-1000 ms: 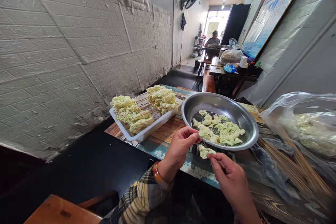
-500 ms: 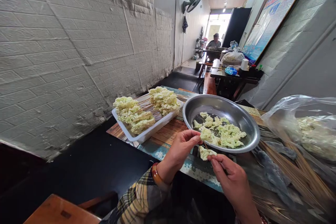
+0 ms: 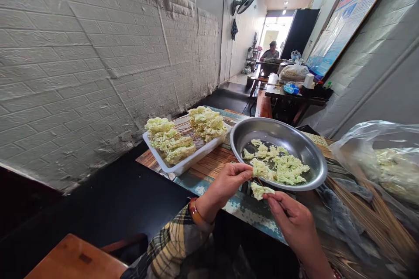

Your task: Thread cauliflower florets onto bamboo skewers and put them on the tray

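My left hand (image 3: 231, 183) is closed in a pinch at the near rim of the steel basin, on a pale cauliflower floret (image 3: 262, 169). A thin wooden skewer (image 3: 261, 182) runs from there down to a second floret (image 3: 260, 191). That lower floret is pinched between the thumb and fingers of my right hand (image 3: 291, 216); the skewer's ends are hidden. Behind the hands, the wide basin (image 3: 316, 157) contains loose cauliflower pieces (image 3: 290, 168). To the left, a white plastic tray (image 3: 183, 166) bears cauliflower skewers (image 3: 176, 148) in two heaps, their sticks lying across the middle.
At right, a clear plastic bag (image 3: 356, 139) of cauliflower stands behind a bundle of bare skewers (image 3: 369, 213). A wooden stool (image 3: 75, 261) is at lower left. Further back are another table (image 3: 278, 92) with bags on it and a seated person (image 3: 271, 51).
The view has shifted slightly, so the scene sits a little further right. My right hand and its floret are slightly farther from my left hand, and more of the skewer shows between them.
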`<state>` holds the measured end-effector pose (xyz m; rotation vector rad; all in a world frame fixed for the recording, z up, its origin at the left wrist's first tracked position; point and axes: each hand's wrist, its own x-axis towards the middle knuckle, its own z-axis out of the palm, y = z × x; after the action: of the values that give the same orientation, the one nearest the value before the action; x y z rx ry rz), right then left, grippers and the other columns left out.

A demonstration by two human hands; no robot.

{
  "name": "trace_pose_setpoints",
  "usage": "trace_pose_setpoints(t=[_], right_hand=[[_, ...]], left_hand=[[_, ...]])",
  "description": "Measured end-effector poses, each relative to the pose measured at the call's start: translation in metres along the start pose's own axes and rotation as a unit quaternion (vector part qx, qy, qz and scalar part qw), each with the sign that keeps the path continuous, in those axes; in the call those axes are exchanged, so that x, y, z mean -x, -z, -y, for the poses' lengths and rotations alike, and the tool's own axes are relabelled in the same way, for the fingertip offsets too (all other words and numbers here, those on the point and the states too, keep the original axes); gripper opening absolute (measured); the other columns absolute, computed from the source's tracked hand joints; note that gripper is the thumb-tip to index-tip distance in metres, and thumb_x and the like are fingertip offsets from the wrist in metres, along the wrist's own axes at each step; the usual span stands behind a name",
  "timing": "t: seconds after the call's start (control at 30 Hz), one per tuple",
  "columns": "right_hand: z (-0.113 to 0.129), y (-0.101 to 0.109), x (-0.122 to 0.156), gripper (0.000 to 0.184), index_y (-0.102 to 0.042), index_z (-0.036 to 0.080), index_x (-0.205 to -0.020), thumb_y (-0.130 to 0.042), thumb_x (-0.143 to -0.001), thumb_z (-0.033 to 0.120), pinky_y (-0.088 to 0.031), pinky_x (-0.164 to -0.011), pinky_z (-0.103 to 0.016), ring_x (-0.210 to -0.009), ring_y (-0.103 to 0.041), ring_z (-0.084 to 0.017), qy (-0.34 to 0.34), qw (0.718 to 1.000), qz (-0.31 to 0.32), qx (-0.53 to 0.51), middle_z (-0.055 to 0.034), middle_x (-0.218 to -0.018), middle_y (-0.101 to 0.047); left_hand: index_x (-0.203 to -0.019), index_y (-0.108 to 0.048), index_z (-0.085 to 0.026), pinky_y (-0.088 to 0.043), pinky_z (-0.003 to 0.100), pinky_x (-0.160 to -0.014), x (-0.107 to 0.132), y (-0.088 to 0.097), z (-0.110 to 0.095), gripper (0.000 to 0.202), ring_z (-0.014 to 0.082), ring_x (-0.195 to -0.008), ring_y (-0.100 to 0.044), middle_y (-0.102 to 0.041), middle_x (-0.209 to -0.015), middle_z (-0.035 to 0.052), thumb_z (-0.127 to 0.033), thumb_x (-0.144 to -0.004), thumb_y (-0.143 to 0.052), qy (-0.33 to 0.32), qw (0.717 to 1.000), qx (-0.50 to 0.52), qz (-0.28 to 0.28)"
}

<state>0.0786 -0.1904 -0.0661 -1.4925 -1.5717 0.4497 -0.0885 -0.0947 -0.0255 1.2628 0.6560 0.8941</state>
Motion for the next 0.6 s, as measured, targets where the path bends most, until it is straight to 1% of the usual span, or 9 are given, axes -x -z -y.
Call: trace_pose_setpoints(t=[0.13,0.3,0.47,0.53,0.6], right_hand=[[0.004,0.001,-0.002,0.028,-0.073,0.023,-0.086,-0.050,-0.094,0.038,-0.054,-0.067,-0.024,-0.071,-0.070,-0.017,0.019,1.000,-0.002,0.008,-0.0034,-0.083,-0.076],[0.008,0.000,-0.005,0.026,-0.072,0.023,-0.087,-0.051,-0.093,0.036,-0.053,-0.068,-0.021,-0.075,-0.071,-0.016,0.031,0.999,-0.007,0.016,-0.0027,-0.083,-0.076],[0.009,-0.005,-0.012,0.027,-0.071,0.022,-0.081,-0.052,-0.092,0.039,-0.050,-0.063,-0.023,-0.063,-0.065,-0.016,0.019,1.000,-0.024,0.003,-0.0012,-0.070,-0.071],[0.008,-0.006,-0.015,0.028,-0.070,0.022,-0.080,-0.052,-0.092,0.041,-0.048,-0.059,-0.024,-0.058,-0.061,-0.015,0.002,1.000,-0.018,-0.021,0.0000,-0.063,-0.065],[0.006,-0.006,-0.017,0.030,-0.069,0.020,-0.085,-0.051,-0.093,0.043,-0.045,-0.055,-0.024,-0.053,-0.055,-0.015,-0.025,0.998,-0.007,-0.060,0.0019,-0.057,-0.058]], left_hand=[[-0.072,-0.074,-0.015,-0.036,0.026,-0.068,0.000,0.003,-0.005,0.028,0.0142,-0.069,-0.048,-0.061,-0.070,0.0034,-0.043,-0.074,-0.070,-0.018,0.999,-0.042,-0.002],[-0.066,-0.068,-0.012,-0.035,0.025,-0.066,-0.001,0.006,-0.011,0.028,0.0124,-0.067,-0.044,-0.056,-0.068,0.0017,-0.037,-0.078,-0.063,-0.032,0.994,-0.102,0.016],[-0.060,-0.063,-0.014,-0.033,0.025,-0.061,-0.005,0.003,-0.006,0.026,0.0121,-0.064,-0.043,-0.052,-0.064,0.0002,-0.034,-0.076,-0.063,-0.028,0.989,-0.140,0.034],[-0.059,-0.064,-0.014,-0.035,0.025,-0.063,-0.007,0.001,-0.004,0.026,0.0134,-0.066,-0.046,-0.056,-0.066,0.0017,-0.034,-0.076,-0.064,-0.037,0.988,-0.147,0.029],[-0.066,-0.069,-0.014,-0.039,0.026,-0.070,-0.008,0.000,-0.003,0.024,0.0163,-0.075,-0.052,-0.063,-0.075,0.0047,-0.035,-0.077,-0.064,-0.051,0.990,-0.129,0.004]])
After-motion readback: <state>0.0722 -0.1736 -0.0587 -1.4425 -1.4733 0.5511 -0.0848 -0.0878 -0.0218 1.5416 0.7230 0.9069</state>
